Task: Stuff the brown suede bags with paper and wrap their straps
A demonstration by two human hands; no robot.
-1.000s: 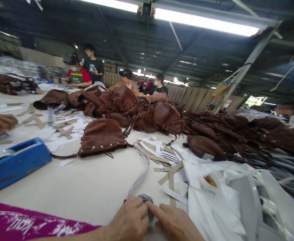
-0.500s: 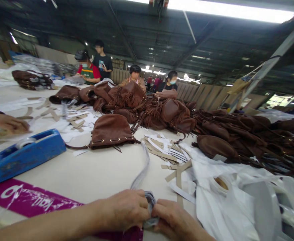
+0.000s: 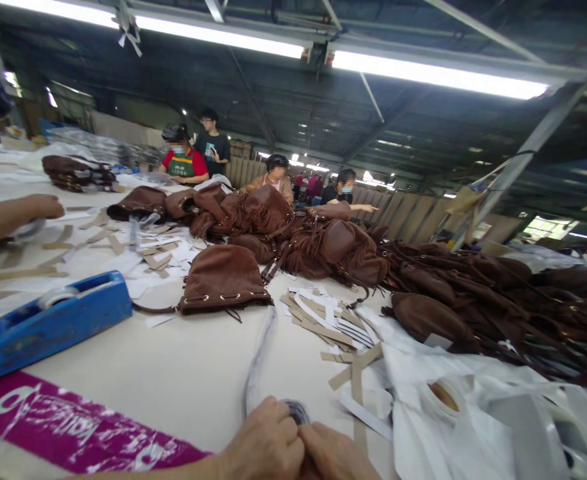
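At the bottom centre, my left hand and my right hand meet, fingers closed on a coiled grey wrapped strap. The wrapping looks like thin plastic or tissue. A loose length of the strap runs up the table from the coil to a brown drawstring bag, which lies just beyond my hands. The bag has gold eyelets along its near edge. My fingers and wrists hide the lower part of the coil.
A blue tape dispenser stands at left beside a purple printed strip. Paper scraps and white sheeting with tape rolls lie right. Brown bags are heaped behind. A co-worker's hand reaches in from the left.
My view has tilted up, so my hands sit lower in it. More of the coil is covered by my fingers. A co-worker at the back now stretches out an arm.
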